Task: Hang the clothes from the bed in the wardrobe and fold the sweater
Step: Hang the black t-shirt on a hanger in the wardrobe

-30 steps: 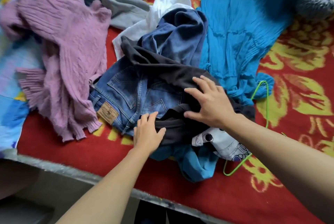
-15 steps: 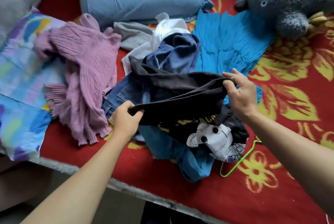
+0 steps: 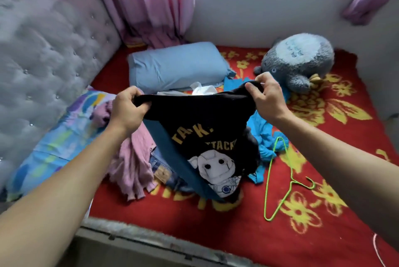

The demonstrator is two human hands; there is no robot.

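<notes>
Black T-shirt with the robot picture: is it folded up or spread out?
Spread out. The left hand and right hand grip the black T-shirt by its top edge, so it hangs open, print showing.

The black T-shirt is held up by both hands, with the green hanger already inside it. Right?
Not quite: in the head view the green hanger lies on the red blanket, outside the black T-shirt, which the left hand and right hand hold up.
</notes>
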